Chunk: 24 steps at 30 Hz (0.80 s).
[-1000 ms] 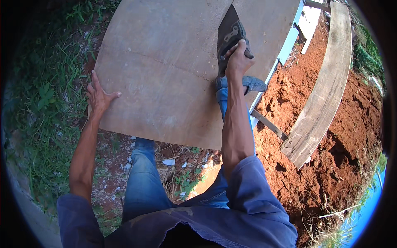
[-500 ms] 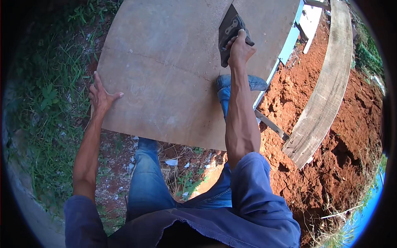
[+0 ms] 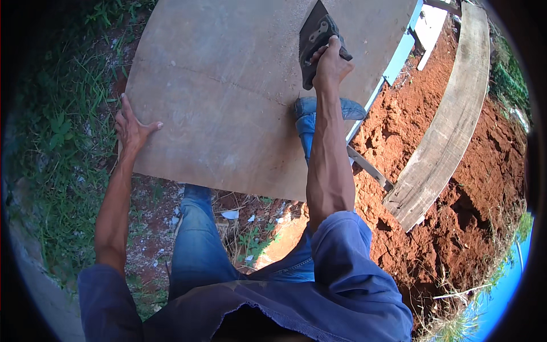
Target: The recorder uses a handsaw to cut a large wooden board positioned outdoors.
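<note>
A large brown plywood sheet (image 3: 211,114) lies in front of me. At its left edge, my left hand (image 3: 134,130) grips the rim, thumb on the top face and fingers along the side. My right hand (image 3: 331,68) is closed round the dark handle of a handsaw (image 3: 313,34). The saw's blade points away from me, near the far part of the sheet; how deep it sits in the wood I cannot tell. Pale sawdust lies beside the blade. My booted right foot (image 3: 306,106) stands on the sheet, below the saw and partly behind my right forearm.
A long weathered plank (image 3: 441,131) lies at the right on rough red soil (image 3: 484,194). Light blue and white strips (image 3: 399,57) stick out under the sheet's right edge. Green grass (image 3: 62,137) grows at the left, and white scraps (image 3: 230,215) lie near my legs.
The handsaw and my right hand have shifted slightly relative to the sheet, the blade showing a little differently. The whole view has drifted a bit. My left hand keeps its place on the edge.
</note>
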Available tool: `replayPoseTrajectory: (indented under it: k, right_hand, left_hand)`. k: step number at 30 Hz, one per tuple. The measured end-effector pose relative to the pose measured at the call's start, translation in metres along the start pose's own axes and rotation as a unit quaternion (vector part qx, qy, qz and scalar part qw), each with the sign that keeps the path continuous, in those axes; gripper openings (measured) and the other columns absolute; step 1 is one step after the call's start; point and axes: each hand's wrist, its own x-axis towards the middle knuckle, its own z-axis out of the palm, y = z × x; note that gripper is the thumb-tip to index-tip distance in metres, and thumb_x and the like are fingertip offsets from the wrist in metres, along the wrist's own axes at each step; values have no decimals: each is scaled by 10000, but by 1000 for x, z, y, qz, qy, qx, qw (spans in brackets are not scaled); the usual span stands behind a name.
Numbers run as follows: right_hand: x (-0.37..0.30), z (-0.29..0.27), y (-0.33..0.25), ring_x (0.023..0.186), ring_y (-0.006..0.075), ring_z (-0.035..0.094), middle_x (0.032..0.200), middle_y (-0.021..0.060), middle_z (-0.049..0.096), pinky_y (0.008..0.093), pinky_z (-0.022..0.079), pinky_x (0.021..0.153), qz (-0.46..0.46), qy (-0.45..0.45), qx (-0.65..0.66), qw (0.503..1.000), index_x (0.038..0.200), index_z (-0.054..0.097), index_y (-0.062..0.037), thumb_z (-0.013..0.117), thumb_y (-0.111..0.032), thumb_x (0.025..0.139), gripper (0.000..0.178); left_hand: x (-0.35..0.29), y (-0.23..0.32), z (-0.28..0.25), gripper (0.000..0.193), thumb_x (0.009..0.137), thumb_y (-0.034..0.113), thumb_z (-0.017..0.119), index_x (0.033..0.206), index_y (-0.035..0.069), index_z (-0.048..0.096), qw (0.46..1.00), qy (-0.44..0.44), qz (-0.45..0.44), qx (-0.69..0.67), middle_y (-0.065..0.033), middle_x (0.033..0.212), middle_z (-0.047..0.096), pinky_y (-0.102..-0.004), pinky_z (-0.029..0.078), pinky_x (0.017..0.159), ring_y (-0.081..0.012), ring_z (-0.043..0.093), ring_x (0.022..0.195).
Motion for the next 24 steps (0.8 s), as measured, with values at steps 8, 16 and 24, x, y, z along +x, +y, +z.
replayPoseTrajectory:
  k: [8, 16, 24]
  right_hand:
    - [-233, -155, -92, 511, 76, 500, 607, 43, 551, 229, 411, 517, 76, -65, 5, 995, 1358, 489, 123, 516, -291, 1004, 545]
    - [-20, -15, 1, 447, 93, 503, 542, 6, 539, 289, 378, 424, -4, -6, -4, 1000, 790, 592, -13, 574, -194, 996, 274]
    - [-228, -136, -85, 491, 79, 490, 596, 27, 549, 240, 406, 492, 56, -73, -15, 996, 1338, 541, 90, 539, -276, 1010, 492]
  left_hand:
    - [-2, -27, -28, 1455, 550, 458, 948, 1589, 287, -57, 996, -54, -59, 33, -326, 1431, 300, -633, 368, 1011, -533, 387, 1260]
    - [4, 2, -4, 1455, 561, 432, 945, 1587, 288, -76, 999, -29, -17, -2, -337, 1406, 312, -622, 357, 1020, -515, 393, 1249]
    - [-7, -36, -27, 1435, 573, 443, 942, 1590, 293, -59, 997, -24, -54, 47, -308, 1394, 340, -616, 367, 1011, -500, 401, 1251]
